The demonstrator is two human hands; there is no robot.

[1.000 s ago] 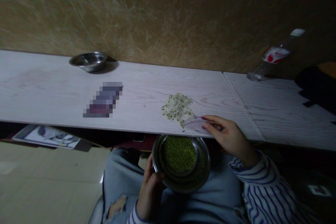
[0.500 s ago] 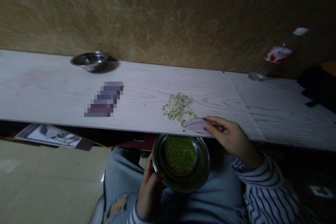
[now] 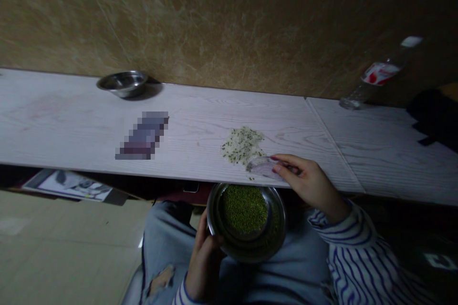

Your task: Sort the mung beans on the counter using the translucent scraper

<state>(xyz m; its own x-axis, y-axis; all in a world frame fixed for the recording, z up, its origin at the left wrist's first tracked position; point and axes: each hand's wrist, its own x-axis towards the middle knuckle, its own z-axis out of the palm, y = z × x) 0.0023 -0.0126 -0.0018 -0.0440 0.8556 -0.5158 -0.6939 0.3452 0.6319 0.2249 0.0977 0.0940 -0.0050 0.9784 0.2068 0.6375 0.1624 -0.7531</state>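
My left hand grips the left rim of a steel bowl, tilted in my lap just below the table edge. Green mung beans lie inside it. Between the thumb and fingers of my right hand is a clear plastic protractor, its curved edge touching the near side of a pile of white rice mixed with green beans. A few beans lie apart, close to the table's front edge.
On the pale wood table a second steel bowl stands by the wall, with a pixelated flat object in front of it. A plastic bottle and a dark item are at the right. Papers sit on a shelf below.
My right hand has shifted slightly left and away from me with the protractor, against the pile's near edge. My left hand and the bowl stay in place.
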